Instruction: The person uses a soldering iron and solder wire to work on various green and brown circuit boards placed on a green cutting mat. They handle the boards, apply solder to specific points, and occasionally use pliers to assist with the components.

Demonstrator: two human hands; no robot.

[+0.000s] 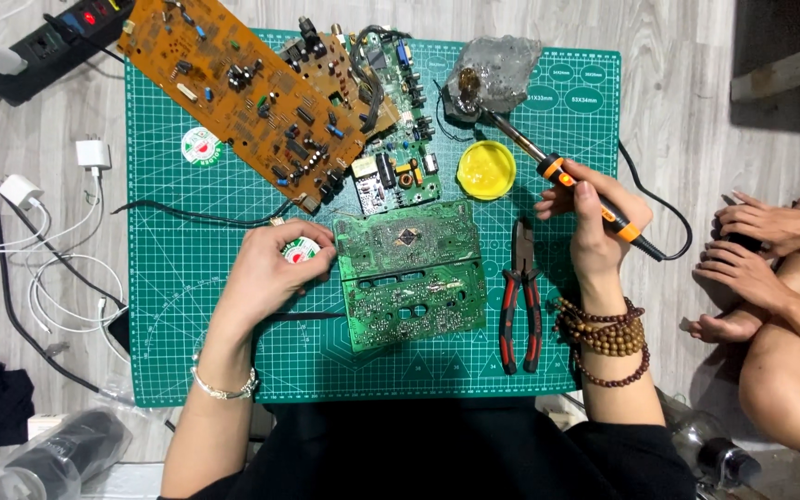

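Observation:
My right hand grips a soldering iron with an orange and black handle. Its tip reaches up to the metal sponge in a clear holder. My left hand holds a small round spool with a red and green label, right at the left edge of a green circuit board lying solder side up on the green cutting mat. A yellow round tin of flux sits just above the board.
Red-handled pliers lie right of the board. A large brown circuit board and a smaller green one rest at the mat's top. Power strip, chargers and cables lie left. Another person's hands and feet are at the right.

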